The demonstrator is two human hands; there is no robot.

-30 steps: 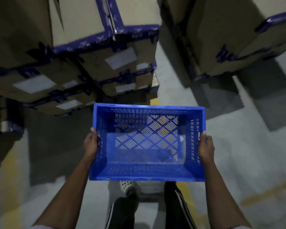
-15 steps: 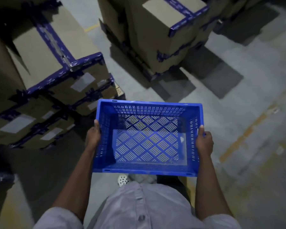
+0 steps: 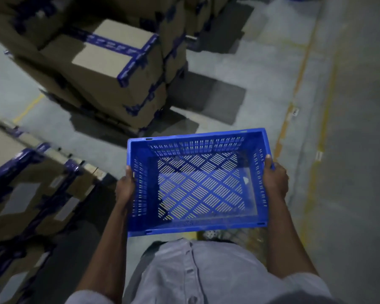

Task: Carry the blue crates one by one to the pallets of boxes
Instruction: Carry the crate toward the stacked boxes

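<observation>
The blue crate [image 3: 198, 183] is empty and hangs level just in front of my shirt [image 3: 195, 270], clear of the floor [image 3: 261, 73]. I carry it by its two short walls. My left hand [image 3: 125, 189] clamps the crate's left wall, thumb up at the rim. My right hand [image 3: 275, 183] grips the right wall the same way, fingers curled round the outside. I judge that this matched hold on opposite sides is what stops the light, open shell from tipping as I walk.

Ahead and to the left of the crate stands a stack of boxes [image 3: 110, 69], bound with blue tape. A second stack [image 3: 31, 194] sits close on the crate's left. A yellow line [image 3: 303, 69] runs along the floor to the crate's right. The carry looks close to its end, and what remains is picking a spot beside the boxes and lowering the crate flat.
</observation>
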